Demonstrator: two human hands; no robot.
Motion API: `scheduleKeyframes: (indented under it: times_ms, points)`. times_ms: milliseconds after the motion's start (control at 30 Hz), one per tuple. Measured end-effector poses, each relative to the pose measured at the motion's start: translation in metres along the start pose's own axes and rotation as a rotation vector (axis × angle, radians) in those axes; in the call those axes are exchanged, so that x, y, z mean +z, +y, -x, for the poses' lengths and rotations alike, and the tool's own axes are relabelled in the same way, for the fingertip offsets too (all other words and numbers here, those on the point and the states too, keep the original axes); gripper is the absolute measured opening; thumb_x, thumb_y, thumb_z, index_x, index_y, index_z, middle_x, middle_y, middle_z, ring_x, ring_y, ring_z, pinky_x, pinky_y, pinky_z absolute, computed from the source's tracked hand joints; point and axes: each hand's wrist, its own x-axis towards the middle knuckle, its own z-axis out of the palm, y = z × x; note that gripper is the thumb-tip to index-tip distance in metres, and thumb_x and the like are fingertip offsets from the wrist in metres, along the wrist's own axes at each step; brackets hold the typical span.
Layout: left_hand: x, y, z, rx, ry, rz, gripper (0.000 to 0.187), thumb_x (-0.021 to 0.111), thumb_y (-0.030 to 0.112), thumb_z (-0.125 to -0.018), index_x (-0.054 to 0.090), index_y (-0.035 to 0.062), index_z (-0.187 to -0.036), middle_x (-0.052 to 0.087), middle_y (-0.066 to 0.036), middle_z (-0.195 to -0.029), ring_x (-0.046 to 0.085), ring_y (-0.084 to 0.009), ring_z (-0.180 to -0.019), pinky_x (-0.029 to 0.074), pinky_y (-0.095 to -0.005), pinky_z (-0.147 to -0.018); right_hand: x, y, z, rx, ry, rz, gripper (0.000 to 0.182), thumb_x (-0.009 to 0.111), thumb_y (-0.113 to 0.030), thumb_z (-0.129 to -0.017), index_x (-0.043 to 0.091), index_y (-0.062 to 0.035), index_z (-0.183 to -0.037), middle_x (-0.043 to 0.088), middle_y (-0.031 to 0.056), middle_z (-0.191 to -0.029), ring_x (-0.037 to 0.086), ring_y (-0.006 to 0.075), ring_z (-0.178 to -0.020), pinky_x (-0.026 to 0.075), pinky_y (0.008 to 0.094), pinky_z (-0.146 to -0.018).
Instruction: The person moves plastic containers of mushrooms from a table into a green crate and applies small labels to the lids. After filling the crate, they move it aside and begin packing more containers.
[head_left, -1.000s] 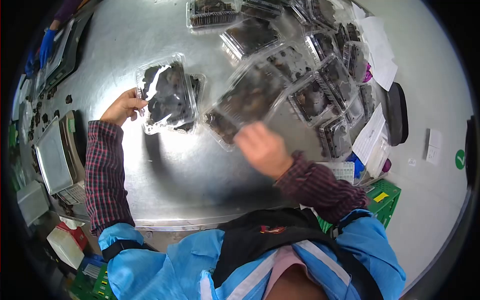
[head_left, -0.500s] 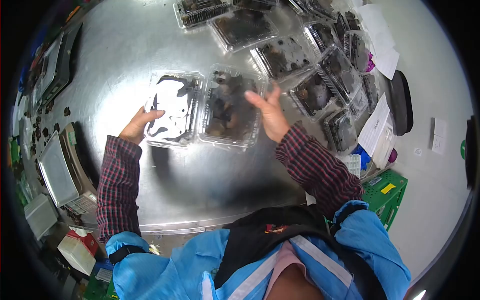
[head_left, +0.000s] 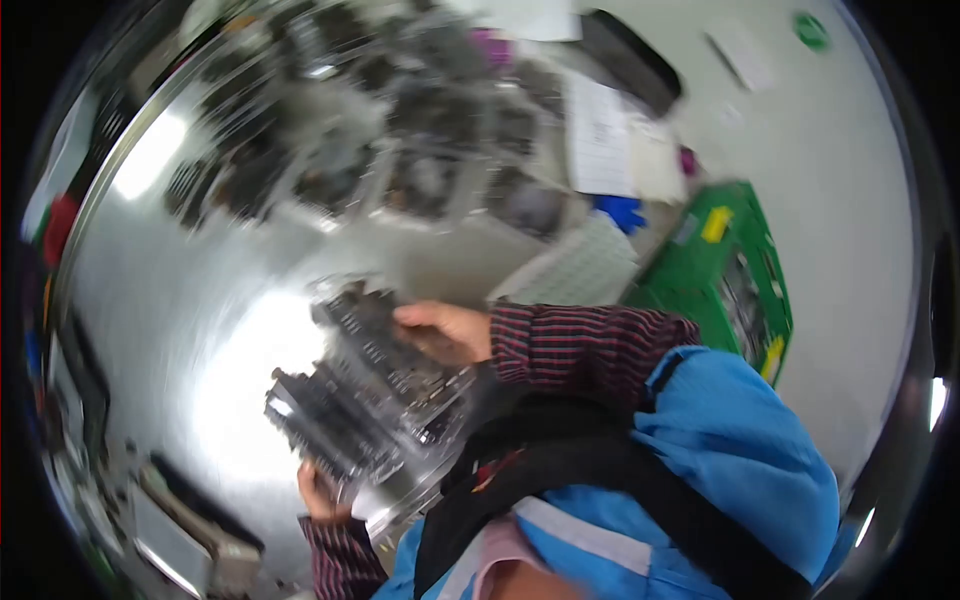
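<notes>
Two clear plastic clamshell boxes with dark contents are side by side over the metal table, close to my body. My left hand (head_left: 318,492) grips the near edge of the left clamshell box (head_left: 335,422), and most of its fingers are hidden under it. Over the right clamshell box (head_left: 372,335), my right hand (head_left: 448,332) has its thumb on top and its other fingers partly hidden around the side. Motion blurs both boxes, so what the dark pieces are cannot be made out.
More filled clamshell boxes (head_left: 420,185) cover the far side of the metal table (head_left: 240,300). Papers (head_left: 598,135), a pale sheet with rows of marks (head_left: 575,262) and a blue item (head_left: 620,212) lie to the right. A green crate (head_left: 700,280) stands beyond. Scales (head_left: 175,540) sit at the left.
The view has swung to the right. Both clamshell boxes are now closer to my body and tilted. My right hand, open beside its box before, has closed on it.
</notes>
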Motion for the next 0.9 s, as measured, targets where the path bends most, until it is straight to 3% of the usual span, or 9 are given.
scheduleKeyframes:
  times_ms: [133, 333, 433, 467, 500, 533, 633, 833, 900]
  points:
    - [0.074, -0.009, 0.005, 0.41, -0.156, -0.711, 0.048, 0.055, 0.03, -0.087, 0.051, 0.003, -0.126, 0.057, -0.013, -0.123, 0.059, -0.0259, -0.108, 0.051, -0.0447, -0.092, 0.002, -0.036, 0.087, -0.146, -0.101, 0.055, 0.024, 0.064, -0.034, -0.087, 0.06, -0.0106, -0.093, 0.06, -0.0024, -0.087, 0.055, 0.0079, -0.077, 0.046, 0.0259, -0.071]
    - [0.205, -0.03, -0.037, -0.173, -0.408, -0.295, 0.054, 0.057, 0.033, -0.088, 0.046, -0.0002, -0.129, 0.054, -0.012, -0.125, 0.054, -0.0242, -0.113, 0.048, -0.0385, -0.094, -0.084, -0.054, 0.198, -0.54, 0.119, -0.093, 0.021, 0.066, -0.03, -0.087, 0.064, -0.0112, -0.095, 0.065, -0.0051, -0.08, 0.056, 0.0035, -0.062, 0.045, 0.018, -0.054]
    - [0.264, -0.078, -0.067, -0.085, -0.706, -0.474, 0.032, 0.057, 0.03, -0.089, 0.053, 0.0052, -0.108, 0.054, -0.004, -0.099, 0.054, -0.0156, -0.093, 0.045, -0.0307, -0.083, -0.12, -0.061, 0.3, -0.751, 0.067, -0.253, 0.019, 0.066, -0.024, -0.088, 0.063, -0.0095, -0.1, 0.066, -0.0024, -0.091, 0.062, 0.0058, -0.083, 0.051, 0.0221, -0.078]
    - [0.304, -0.108, -0.069, 0.483, -0.886, -0.95, 0.02, 0.058, 0.027, -0.088, 0.052, 0.0093, -0.095, 0.051, -0.001, -0.089, 0.051, -0.0125, -0.085, 0.044, -0.0268, -0.076, -0.143, -0.066, 0.333, -0.839, -0.115, -0.165, 0.018, 0.066, -0.025, -0.088, 0.063, -0.0104, -0.1, 0.065, -0.0022, -0.093, 0.06, 0.0065, -0.087, 0.048, 0.0223, -0.082]
    - [0.347, -0.139, -0.068, -0.078, -0.601, -0.539, 0.02, 0.061, 0.027, -0.086, 0.051, 0.0099, -0.088, 0.051, -0.001, -0.086, 0.052, -0.013, -0.081, 0.045, -0.0268, -0.073, -0.161, -0.066, 0.365, -0.98, 0.041, -0.179, 0.019, 0.066, -0.027, -0.088, 0.063, -0.0111, -0.097, 0.064, -0.0031, -0.089, 0.059, 0.0062, -0.079, 0.048, 0.0208, -0.072]
    - [0.384, -0.165, -0.075, -0.294, -0.792, -0.5, 0.022, 0.063, 0.027, -0.084, 0.053, 0.0079, -0.09, 0.052, -0.002, -0.084, 0.054, -0.0147, -0.078, 0.046, -0.029, -0.073, -0.189, -0.071, 0.392, -1.043, 0.118, -0.132, 0.02, 0.066, -0.029, -0.088, 0.062, -0.0104, -0.094, 0.062, -0.0037, -0.085, 0.057, 0.0061, -0.074, 0.048, 0.0204, -0.064]
    - [0.494, -0.267, -0.072, -0.561, -0.833, -0.56, 0.039, 0.063, 0.025, -0.086, 0.055, 0.0026, -0.117, 0.06, -0.008, -0.101, 0.059, -0.0175, -0.091, 0.05, -0.0349, -0.083, -0.253, -0.079, 0.494, -1.221, 0.353, -0.159, 0.025, 0.064, -0.032, -0.089, 0.061, -0.0102, -0.1, 0.061, -0.0034, -0.092, 0.056, 0.0049, -0.083, 0.048, 0.0223, -0.072]
    - [0.621, -0.507, -0.103, -0.715, -1.009, -0.603, 0.031, 0.06, 0.018, -0.089, 0.055, 0.0046, -0.117, 0.063, -0.008, -0.108, 0.062, -0.021, -0.098, 0.051, -0.0379, -0.088, -0.394, -0.097, 0.65, -1.231, 0.268, -0.256, 0.04, 0.068, -0.028, -0.086, 0.058, -0.0057, -0.118, 0.061, 0.0002, -0.11, 0.056, 0.0112, -0.099, 0.043, 0.0269, -0.094]
    - [0.631, -0.573, -0.125, -0.63, -1.025, -0.724, 0.04, 0.065, 0.016, -0.086, 0.05, 0.0042, -0.121, 0.06, -0.008, -0.113, 0.06, -0.021, -0.101, 0.049, -0.0365, -0.088, -0.495, -0.095, 0.661, -1.278, 0.677, -0.368, 0.048, 0.072, -0.027, -0.082, 0.056, -0.0043, -0.122, 0.061, 0.0034, -0.113, 0.057, 0.0148, -0.101, 0.042, 0.03, -0.096]
